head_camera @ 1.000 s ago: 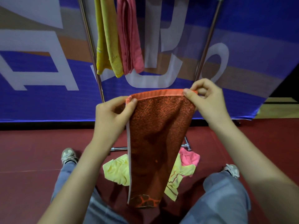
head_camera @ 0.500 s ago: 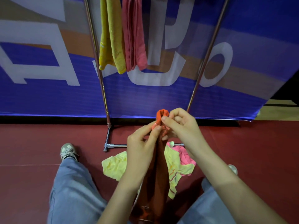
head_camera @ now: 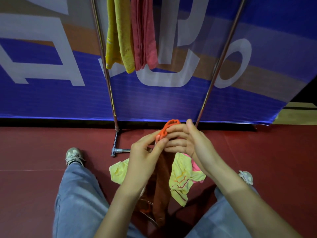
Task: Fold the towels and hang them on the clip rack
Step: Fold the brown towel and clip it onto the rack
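1. Rack [head_camera: 110,93]: two chrome uprights and a foot bar, standing on a red floor [head_camera: 34,152] before a blue banner [head_camera: 51,100].
2. Yellow towel [head_camera: 120,40]: folded, hanging between the uprights, next to the left one; its top is out of view.
3. Red towel [head_camera: 145,35]: folded, hanging just right of the yellow one.
4. Orange towel [head_camera: 162,182]: gathered into a narrow strip, held up before the rack's base, tail hanging between the person's legs, hem bunched at the top.
5. Pale towel [head_camera: 180,176]: crumpled on the floor behind the orange one.
6. Hands: left hand [head_camera: 145,157] pinches the hem between thumb and forefinger; right hand [head_camera: 188,143] curls its fingers round the bunched top, thumb raised.
7. Pink towel [head_camera: 195,166]: crumpled on the floor, mostly hidden by the pale one and the right hand.
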### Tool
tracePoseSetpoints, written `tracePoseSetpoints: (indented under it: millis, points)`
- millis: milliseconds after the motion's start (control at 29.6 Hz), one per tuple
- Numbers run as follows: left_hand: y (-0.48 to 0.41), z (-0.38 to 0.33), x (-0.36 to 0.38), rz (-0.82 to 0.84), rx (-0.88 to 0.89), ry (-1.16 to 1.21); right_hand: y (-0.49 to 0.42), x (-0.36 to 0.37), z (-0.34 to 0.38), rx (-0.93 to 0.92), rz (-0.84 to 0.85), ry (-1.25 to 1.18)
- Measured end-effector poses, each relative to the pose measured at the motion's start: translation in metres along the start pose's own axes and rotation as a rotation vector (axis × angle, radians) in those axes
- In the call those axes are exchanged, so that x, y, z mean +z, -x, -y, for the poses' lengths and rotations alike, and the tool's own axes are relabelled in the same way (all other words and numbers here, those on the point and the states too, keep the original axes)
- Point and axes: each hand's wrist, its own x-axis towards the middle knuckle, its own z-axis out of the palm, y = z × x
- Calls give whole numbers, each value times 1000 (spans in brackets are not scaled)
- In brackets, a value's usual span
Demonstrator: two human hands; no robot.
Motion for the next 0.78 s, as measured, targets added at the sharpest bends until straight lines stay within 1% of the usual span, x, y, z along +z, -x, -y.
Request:
tracePoseSetpoints:
  millis: [68,101,203,237,304,372,473,541,608,676,710,777]
  points:
    - [1,1,-2,30,-4,1,1,-3,-2,-18,2,29]
    - [2,2,-3,39,-9,7,3,-4,-3,-60,-36,68]
    - [3,2,-5,28,-34,54,1,-15,-8,-205,-256,265]
    - [3,2,-6,27,-36,69,1,-20,-11,-217,-276,324]
    - [2,-1,-7,43,-27,92,1,-23,-12,-189,-206,414]
    - [1,-2,-10,52,-21,93,0,-22,-12,-188,-143,416]
    - [-2,-3,-11,49,-19,37,0,-19,-13,-262,-203,356]
    - [-4,-10,-14,25,-24,41,5,-12,-8,-347,-240,348]
    - [-10,-24,-21,-2,37,72,12,-4,9,-475,-230,301]
    - [-21,-35,-28,-36,131,37,11,-1,27,-575,-195,278]
    - [-26,-35,-28,-38,136,9,5,-1,30,-580,-194,300]
    - [-33,-24,-22,-34,80,-47,-11,-4,22,-514,-264,363]
